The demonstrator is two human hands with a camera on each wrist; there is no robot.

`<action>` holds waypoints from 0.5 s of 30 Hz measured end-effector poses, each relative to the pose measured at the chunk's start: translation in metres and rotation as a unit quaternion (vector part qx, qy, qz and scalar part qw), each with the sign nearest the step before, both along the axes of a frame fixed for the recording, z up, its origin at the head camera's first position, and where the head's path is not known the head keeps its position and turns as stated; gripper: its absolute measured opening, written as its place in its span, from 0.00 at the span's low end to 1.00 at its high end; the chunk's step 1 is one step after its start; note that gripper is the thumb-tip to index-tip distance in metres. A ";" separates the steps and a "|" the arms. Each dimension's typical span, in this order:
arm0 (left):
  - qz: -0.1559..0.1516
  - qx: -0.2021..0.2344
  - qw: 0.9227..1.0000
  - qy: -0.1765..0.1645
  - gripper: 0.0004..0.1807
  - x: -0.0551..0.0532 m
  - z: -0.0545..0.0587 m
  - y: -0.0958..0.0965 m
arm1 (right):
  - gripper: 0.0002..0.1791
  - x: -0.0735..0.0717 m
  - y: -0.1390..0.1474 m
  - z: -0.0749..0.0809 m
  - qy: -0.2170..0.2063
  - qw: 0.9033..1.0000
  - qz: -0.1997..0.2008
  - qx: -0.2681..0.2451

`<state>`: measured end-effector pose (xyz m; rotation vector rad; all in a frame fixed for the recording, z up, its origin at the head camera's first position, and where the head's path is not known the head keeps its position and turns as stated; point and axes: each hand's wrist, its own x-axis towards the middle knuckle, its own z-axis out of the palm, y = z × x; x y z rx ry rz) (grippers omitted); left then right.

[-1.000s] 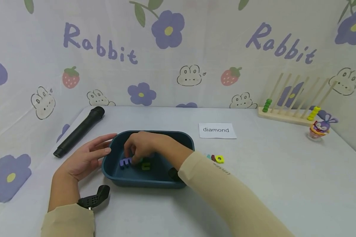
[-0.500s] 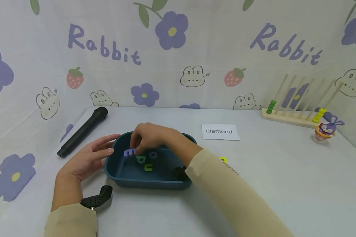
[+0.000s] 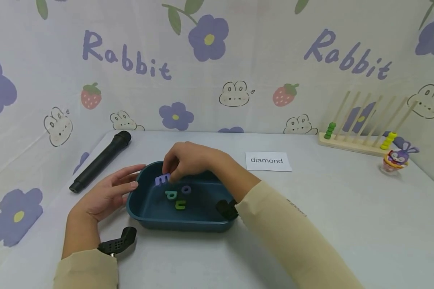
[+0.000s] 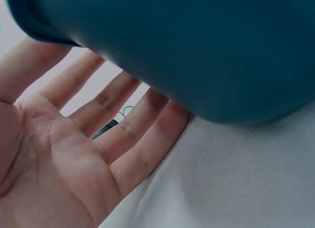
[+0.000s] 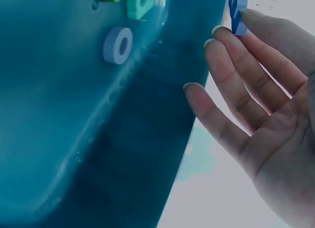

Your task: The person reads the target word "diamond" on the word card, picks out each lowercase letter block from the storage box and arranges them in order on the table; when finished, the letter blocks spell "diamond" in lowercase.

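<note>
My right hand (image 3: 193, 158) pinches a purple letter m (image 3: 162, 179) between thumb and fingertips, raised over the back left of a dark blue plastic bin (image 3: 182, 226). In the right wrist view the letter m (image 5: 239, 14) shows blue at the thumb tip. On the bin's floor lie a purple letter o (image 3: 186, 189), a teal letter (image 3: 171, 195) and a green letter (image 3: 180, 205) shaped like an n or u. With fingers extended, my left hand (image 3: 106, 192) rests against the bin's left side; the left wrist view shows its fingertips at the outer wall (image 4: 162, 46).
A black microphone (image 3: 100, 161) lies to the left. Behind the right arm is a white card (image 3: 268, 161) reading "diamond". A wooden peg rack (image 3: 354, 144) with green and yellow beads and a purple rabbit figurine (image 3: 398, 157) stand at the right.
My right hand has lifted the purple letter m from the bin's floor, moving up and back. The letters under it have come into view, while the sleeve now covers those on the table. The left hand stays put.
</note>
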<state>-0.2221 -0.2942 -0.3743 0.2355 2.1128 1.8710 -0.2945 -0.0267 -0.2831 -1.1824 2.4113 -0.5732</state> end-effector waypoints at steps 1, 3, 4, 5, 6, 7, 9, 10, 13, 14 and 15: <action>0.001 0.000 1.000 0.000 0.32 0.000 0.000 0.000 | 0.11 0.001 0.001 0.002 0.001 1.000 0.001 -0.002; 0.001 0.002 1.000 0.000 0.32 0.000 0.001 0.000 | 0.11 0.002 0.003 0.006 0.004 1.000 0.002 -0.007; 0.002 0.003 1.000 -0.001 0.32 0.000 0.001 0.000 | 0.11 0.003 0.004 0.007 0.004 1.000 0.003 -0.010; 0.003 0.004 1.000 -0.003 0.32 0.000 0.001 -0.001 | 0.11 0.004 0.004 0.009 0.004 1.000 0.004 -0.012; 0.003 0.005 1.000 -0.003 0.32 0.000 0.001 -0.001 | 0.11 0.004 0.005 0.010 0.004 1.000 0.004 -0.013; 0.003 0.005 1.000 -0.003 0.32 0.000 0.001 -0.001 | 0.11 0.005 0.006 0.011 0.004 1.000 0.003 -0.013; 0.002 0.004 1.000 -0.001 0.31 0.000 0.001 -0.002 | 0.12 0.006 0.007 0.013 0.005 1.000 0.002 -0.013; 0.004 0.003 1.000 -0.002 0.31 -0.001 0.001 -0.002 | 0.12 0.006 0.008 0.014 0.007 1.000 0.001 -0.014; 0.005 0.000 1.000 -0.003 0.32 -0.001 0.001 -0.001 | 0.12 0.007 0.011 0.019 0.011 1.000 0.000 -0.020; 0.005 0.000 1.000 -0.002 0.32 -0.001 0.001 0.000 | 0.12 0.008 0.013 0.021 0.012 1.000 -0.001 -0.024; 0.004 0.000 1.000 -0.002 0.32 -0.001 0.001 0.000 | 0.12 0.008 0.015 0.023 0.013 1.000 -0.003 -0.027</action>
